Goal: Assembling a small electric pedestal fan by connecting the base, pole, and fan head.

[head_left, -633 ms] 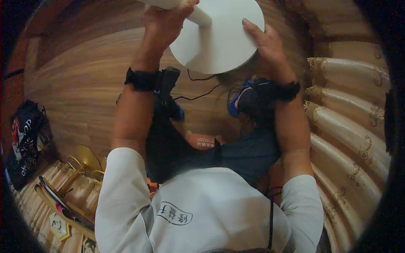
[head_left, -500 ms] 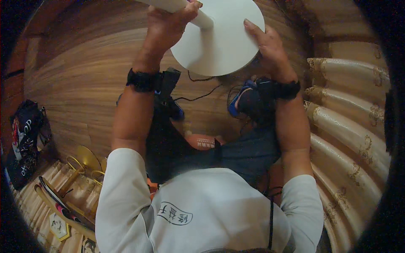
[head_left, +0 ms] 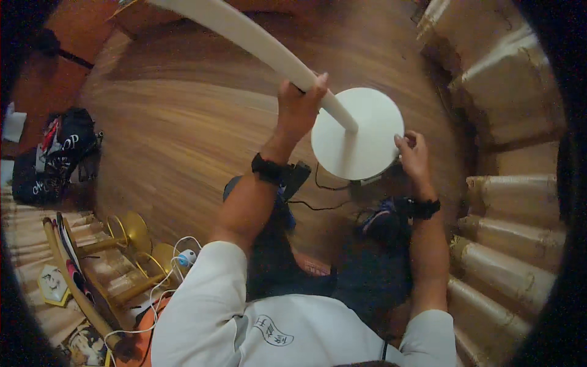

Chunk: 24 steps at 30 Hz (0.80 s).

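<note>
The left hand (head_left: 301,107) grips the pole (head_left: 244,40); the right hand (head_left: 416,158) curls at the right edge of the disc (head_left: 373,147), its hold unclear. The disc is over the floor (head_left: 183,131), off its left edge. Best move pole and disc together, clear of the cord (head_left: 318,208)

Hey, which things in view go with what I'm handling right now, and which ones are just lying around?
In hand:
- white pole, gripped by your left hand
- round white disc at the pole's end, your right hand at its rim

Lying about, at left:
- black bundle
- gold disc
- hexagonal plaque
</note>
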Each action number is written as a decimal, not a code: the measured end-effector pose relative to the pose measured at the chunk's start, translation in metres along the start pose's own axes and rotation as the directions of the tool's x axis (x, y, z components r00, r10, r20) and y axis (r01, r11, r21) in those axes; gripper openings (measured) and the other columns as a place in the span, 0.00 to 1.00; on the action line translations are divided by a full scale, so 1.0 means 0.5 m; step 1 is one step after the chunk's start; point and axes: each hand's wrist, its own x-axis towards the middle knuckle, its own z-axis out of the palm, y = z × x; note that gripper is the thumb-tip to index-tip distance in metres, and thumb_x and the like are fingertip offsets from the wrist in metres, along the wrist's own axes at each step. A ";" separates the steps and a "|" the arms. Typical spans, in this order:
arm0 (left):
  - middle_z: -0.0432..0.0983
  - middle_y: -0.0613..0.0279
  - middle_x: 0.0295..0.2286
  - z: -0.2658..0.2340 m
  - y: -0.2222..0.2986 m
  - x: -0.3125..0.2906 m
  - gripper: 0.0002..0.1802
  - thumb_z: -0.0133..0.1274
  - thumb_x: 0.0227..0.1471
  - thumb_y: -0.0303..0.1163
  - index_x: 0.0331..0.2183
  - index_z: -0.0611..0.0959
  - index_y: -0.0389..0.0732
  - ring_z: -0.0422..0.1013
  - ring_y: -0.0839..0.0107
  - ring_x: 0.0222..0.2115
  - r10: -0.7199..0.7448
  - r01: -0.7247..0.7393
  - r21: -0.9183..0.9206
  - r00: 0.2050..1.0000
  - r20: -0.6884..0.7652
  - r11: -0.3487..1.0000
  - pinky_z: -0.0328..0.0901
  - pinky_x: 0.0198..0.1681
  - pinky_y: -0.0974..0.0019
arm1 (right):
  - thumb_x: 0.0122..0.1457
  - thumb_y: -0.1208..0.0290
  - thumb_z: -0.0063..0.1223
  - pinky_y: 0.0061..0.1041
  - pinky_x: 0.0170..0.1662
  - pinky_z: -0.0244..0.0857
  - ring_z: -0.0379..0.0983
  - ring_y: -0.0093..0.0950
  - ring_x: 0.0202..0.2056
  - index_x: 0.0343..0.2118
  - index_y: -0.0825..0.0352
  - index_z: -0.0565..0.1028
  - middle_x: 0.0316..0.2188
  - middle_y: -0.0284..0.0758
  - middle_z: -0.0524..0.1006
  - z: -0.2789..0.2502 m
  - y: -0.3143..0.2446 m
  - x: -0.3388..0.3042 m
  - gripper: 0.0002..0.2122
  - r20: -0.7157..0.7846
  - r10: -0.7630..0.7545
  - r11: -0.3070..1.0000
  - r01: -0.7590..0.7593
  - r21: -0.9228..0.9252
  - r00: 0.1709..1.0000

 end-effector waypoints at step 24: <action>0.81 0.52 0.28 -0.106 -0.062 -0.011 0.21 0.63 0.48 0.46 0.39 0.79 0.43 0.77 0.49 0.31 0.030 -0.003 0.608 0.999 -0.034 0.794 0.70 0.34 0.51 | 0.54 0.61 0.62 0.33 0.42 0.68 0.74 0.32 0.38 0.44 0.69 0.73 0.35 0.41 0.78 0.022 0.059 -0.040 0.20 0.314 -0.169 0.979 0.195 -0.054 0.934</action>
